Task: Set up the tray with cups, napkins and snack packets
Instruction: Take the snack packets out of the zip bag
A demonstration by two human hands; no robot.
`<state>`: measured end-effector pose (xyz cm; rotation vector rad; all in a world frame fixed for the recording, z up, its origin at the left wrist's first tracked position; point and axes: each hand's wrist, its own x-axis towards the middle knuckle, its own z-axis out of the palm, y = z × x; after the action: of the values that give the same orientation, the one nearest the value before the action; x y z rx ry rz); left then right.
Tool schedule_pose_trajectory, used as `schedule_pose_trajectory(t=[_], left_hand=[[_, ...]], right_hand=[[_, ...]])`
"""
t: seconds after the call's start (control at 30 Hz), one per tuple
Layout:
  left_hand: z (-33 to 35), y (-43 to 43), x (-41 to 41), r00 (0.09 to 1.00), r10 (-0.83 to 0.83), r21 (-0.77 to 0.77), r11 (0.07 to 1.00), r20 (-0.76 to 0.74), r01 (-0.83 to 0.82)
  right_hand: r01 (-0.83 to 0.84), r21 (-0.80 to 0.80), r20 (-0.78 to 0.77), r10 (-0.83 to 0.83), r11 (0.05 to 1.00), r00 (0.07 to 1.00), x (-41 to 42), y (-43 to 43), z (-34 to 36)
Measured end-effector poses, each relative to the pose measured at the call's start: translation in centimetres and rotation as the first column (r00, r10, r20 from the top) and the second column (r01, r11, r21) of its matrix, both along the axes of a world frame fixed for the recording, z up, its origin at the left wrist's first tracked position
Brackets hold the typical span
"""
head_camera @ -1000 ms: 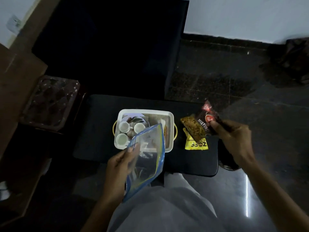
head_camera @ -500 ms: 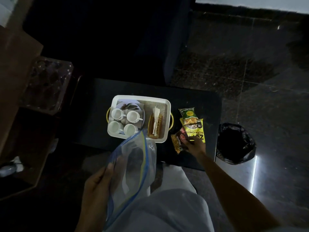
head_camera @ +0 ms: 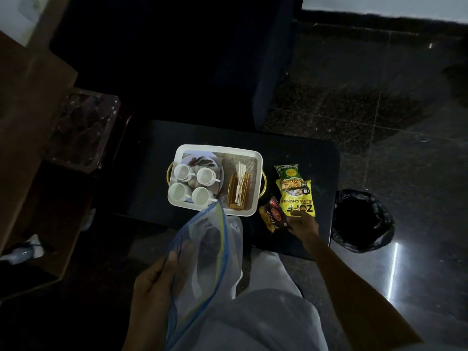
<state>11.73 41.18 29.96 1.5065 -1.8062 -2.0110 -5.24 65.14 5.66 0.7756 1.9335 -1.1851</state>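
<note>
At the far left a clear plastic box (head_camera: 81, 127) sits on a dark stand beside brown furniture, off the low black table (head_camera: 316, 158). The left hand (head_camera: 154, 282) hangs below the table's near edge, over the lap, arm rising from the bottom of the view. Its fingers are curled around the left rim of a clear zip bag (head_camera: 210, 252) with a blue and yellow seal strip, thumb on the front face, gripping it; the bag's mouth points up toward the near rim of the tray (head_camera: 258, 173) and overlaps it in view.

The white tray with gold handles stands at the middle of the table. In its left half four white cups (head_camera: 193, 184) sit in a square on a patterned plate; in its right half a gold holder (head_camera: 239, 190) carries white napkins (head_camera: 240, 181) upright.

Right of the tray, on the table, a green packet (head_camera: 288, 173) lies partly over a yellow packet (head_camera: 300, 201), and a dark red packet (head_camera: 273, 217) lies at the near side, just beside the tray's near right corner. The right hand (head_camera: 302, 224) reaches forward, forearm stretched diagonally from the lower right, fingertips on the near ends of the dark red and yellow packets; whether it pinches them or only touches, I cannot tell.

On the floor past the table's right edge sits a black bag (head_camera: 364, 221)
</note>
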Motion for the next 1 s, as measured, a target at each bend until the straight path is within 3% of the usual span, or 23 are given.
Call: schedule_pose_trajectory(t=[0.1, 0.2, 0.33, 0.43, 0.5, 0.6, 0.77, 0.9, 0.97, 1.0], left_hand=[[-0.5, -0.6, 0.2, 0.999, -0.035, 0.029, 0.999, -0.034, 0.036], [-0.8, -1.5, 0.2, 0.994, -0.084, 0.062, 0.994, -0.069, 0.088], [-0.5, -2.1, -0.3, 0.979, -0.152, 0.09, 0.982, -0.132, 0.165], [0.3, -2.1, -0.9, 0.958, -0.203, 0.137, 0.963, -0.202, 0.233], [1.1, -1.9, -1.4, 0.936, -0.244, 0.158, 0.944, -0.253, 0.288], [1.6, -1.6, -1.7, 0.899, -0.333, 0.153, 0.91, -0.283, 0.385], [2.1, -0.5, -2.6, 0.741, -0.619, -0.064, 0.777, -0.26, 0.626], [2.7, 0.0, -3.8, 0.484, -0.849, -0.318, 0.528, -0.21, 0.788], [2.8, 0.5, -3.7, 0.469, -0.847, -0.471, 0.529, -0.25, 0.706], [2.7, 0.7, -3.5, 0.524, -0.799, -0.527, 0.594, -0.296, 0.607]], right_hand=[[-0.163, 0.134, -0.036, 0.169, 0.977, 0.985, 0.0, 0.4, 1.0], [-0.326, 0.336, -0.133, 0.388, 0.883, 0.912, 0.4, 0.5, 3.8], [-0.182, 0.163, -0.513, 0.241, 0.97, 0.824, 2.8, -1.0, 9.9], [-0.403, 0.115, -0.738, 0.35, 0.908, 0.577, 5.4, -3.4, 15.6], [-0.572, 0.087, -0.79, 0.407, 0.815, 0.459, 7.2, -5.2, 18.2], [-0.687, -0.006, -0.773, 0.432, 0.727, 0.464, 9.3, -7.9, 20.3], [-0.583, 0.003, -0.855, 0.305, 0.812, 0.42, 11.3, -10.7, 21.8], [-0.359, 0.033, -0.918, 0.171, 0.933, 0.359, 11.5, -9.9, 22.6], [-0.243, 0.066, -0.926, 0.15, 0.968, 0.348, 10.9, -9.0, 23.0], [-0.164, 0.074, -0.928, 0.128, 0.984, 0.349, 10.5, -8.6, 23.3]])
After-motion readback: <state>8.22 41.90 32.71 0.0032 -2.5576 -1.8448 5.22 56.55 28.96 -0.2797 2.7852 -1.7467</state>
